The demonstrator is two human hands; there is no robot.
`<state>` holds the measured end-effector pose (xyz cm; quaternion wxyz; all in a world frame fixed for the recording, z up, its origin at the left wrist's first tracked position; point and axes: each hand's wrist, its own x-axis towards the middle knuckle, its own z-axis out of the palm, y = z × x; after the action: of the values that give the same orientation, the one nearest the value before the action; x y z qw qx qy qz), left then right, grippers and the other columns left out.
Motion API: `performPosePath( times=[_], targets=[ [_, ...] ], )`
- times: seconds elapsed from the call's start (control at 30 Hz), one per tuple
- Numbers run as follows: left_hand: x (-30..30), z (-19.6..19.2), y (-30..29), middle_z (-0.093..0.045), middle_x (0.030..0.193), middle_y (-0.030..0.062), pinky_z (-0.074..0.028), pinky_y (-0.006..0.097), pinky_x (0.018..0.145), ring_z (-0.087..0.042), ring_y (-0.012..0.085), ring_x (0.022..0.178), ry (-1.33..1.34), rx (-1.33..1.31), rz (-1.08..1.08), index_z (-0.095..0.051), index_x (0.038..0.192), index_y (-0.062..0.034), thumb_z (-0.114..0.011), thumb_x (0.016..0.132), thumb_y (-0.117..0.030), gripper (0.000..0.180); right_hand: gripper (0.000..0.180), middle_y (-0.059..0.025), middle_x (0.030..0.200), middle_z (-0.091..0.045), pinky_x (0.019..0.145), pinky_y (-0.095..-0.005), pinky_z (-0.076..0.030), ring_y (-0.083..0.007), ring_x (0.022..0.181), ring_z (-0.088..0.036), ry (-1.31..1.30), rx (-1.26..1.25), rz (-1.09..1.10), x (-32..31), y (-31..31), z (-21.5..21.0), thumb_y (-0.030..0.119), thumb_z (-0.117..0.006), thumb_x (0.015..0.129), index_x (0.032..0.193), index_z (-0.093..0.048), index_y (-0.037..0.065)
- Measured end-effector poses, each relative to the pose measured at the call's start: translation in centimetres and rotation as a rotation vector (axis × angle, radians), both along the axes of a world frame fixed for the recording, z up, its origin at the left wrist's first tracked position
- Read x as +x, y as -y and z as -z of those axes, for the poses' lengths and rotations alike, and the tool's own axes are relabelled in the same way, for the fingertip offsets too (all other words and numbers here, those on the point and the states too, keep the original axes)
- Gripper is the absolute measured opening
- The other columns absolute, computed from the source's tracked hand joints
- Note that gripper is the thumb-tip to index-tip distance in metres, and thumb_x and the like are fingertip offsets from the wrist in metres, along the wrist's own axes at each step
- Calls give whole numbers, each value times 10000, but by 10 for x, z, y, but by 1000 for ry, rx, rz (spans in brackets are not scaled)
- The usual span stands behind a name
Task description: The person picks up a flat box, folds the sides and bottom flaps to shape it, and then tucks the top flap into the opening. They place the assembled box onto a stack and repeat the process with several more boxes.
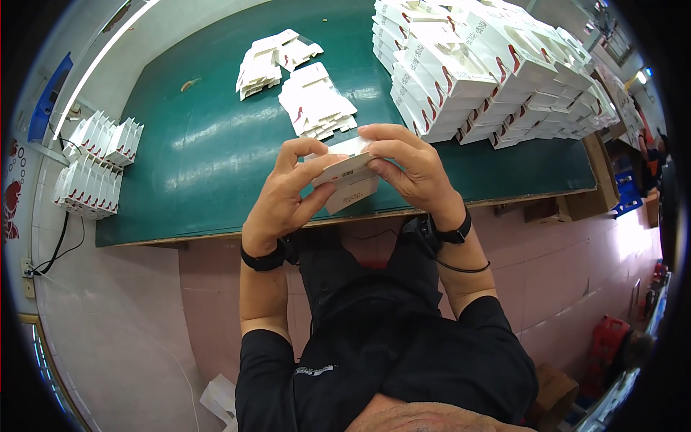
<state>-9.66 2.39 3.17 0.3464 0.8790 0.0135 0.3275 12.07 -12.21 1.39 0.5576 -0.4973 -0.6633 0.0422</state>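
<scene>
Between my two hands, above the table's near edge, is a small white cardboard box (353, 193), partly folded and tilted, with printed marks on its panels. My left hand (291, 187) pinches its left side between thumb and fingers. On the other side my right hand (410, 165) grips the upper right edge, its thumb on the near panel. Fingers hide part of the box's top. Just beyond my hands lies a pile of flat white box blanks (314, 101). Farther off is a second pile of flat blanks (263, 61).
A tall stack of white boxes with red prints (461, 79) fills the right of the green table (194, 158). More white boxes (90, 183) stand at the far left. An open brown carton (601, 173) and a blue crate (628, 193) are off the table's right end.
</scene>
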Motion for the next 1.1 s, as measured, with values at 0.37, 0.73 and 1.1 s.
performPosePath(
  times=[0.37,0.73,1.1],
  targets=[
    [1,25,0,-590,1345,146,-522,380,986,-614,273,1138,55,-137,-61,-758,1133,-34,-861,857,-74,298,103,-141,1322,-690,940,-363,-569,-265,1128,-687,-64,-26,-8,-2,1,0,85,-727,998,1081,-715,25],
    [9,38,7,-601,1420,130,-559,340,948,-632,212,1169,258,-438,-49,-735,1174,-6,-830,914,-57,282,163,-144,1373,-662,992,-362,-547,-275,1207,-666,-63,-20,10,-7,-2,1,97,-723,1004,1149,-695,29],
    [7,45,8,-585,1429,142,-610,351,913,-644,224,1221,236,-541,-16,-648,1341,-19,-757,986,-56,373,487,-173,1429,-630,1026,-398,-556,-328,1266,-646,42,99,26,-6,-4,4,43,-762,946,1416,-649,99]
  ],
)
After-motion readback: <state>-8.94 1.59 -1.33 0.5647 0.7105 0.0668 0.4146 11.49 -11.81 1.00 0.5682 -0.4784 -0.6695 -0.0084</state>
